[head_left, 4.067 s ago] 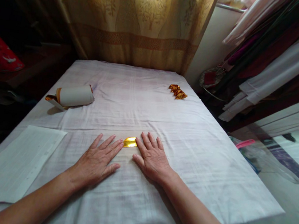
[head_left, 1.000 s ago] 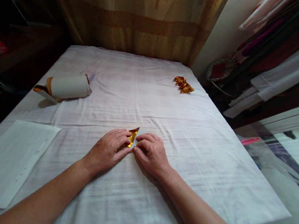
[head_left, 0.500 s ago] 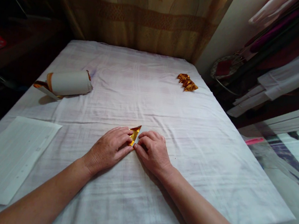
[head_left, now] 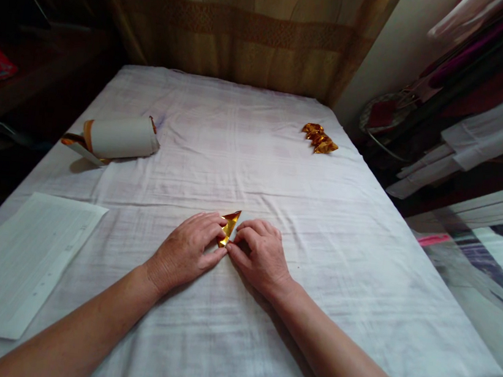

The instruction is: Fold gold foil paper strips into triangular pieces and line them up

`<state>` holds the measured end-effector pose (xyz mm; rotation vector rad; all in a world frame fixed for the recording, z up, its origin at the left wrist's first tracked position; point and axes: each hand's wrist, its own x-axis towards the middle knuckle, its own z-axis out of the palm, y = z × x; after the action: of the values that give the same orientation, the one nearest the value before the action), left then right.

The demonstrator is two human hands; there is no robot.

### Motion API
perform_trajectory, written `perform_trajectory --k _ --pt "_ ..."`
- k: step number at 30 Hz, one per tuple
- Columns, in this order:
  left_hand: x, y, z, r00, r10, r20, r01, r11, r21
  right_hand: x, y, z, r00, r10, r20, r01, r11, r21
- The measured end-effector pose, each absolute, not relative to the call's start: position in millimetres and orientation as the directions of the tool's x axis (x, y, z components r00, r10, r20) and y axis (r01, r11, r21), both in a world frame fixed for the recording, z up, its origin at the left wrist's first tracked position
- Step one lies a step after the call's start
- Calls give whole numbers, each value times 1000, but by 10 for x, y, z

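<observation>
A small piece of gold foil paper (head_left: 230, 226), partly folded with a pale underside showing at its right, lies on the cloth between my two hands. My left hand (head_left: 191, 242) rests over its left side, fingers curled and pressing on it. My right hand (head_left: 261, 253) has its thumb and fingers closed at the right edge and near corner of the paper. Both thumbs nearly meet at that near corner. The fingers hide much of the paper.
A white-backed roll of gold foil paper (head_left: 123, 136) lies at the left. Several folded gold foil pieces (head_left: 320, 139) sit in a row at the far right. A white sheet (head_left: 13, 268) lies front left. Clothes (head_left: 496, 122) hang beyond the right edge of the cloth-covered surface (head_left: 220, 147).
The view has shifted slightly, so everything appears a little to the right. Both hands stay on the gold foil paper, with slightly more of its pale underside showing.
</observation>
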<state>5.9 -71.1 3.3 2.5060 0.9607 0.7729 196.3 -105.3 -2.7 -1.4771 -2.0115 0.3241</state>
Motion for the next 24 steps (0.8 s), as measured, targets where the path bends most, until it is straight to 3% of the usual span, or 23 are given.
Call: perform_trajectory --k 18,24 --pt "53 -719 42 621 701 351 523 -704 481 2157 -998 -90 -284 891 354 640 451 -622" --pt "38 -707 58 638 684 354 519 -721 459 2287 -955 -189 -94 884 458 739 370 -563"
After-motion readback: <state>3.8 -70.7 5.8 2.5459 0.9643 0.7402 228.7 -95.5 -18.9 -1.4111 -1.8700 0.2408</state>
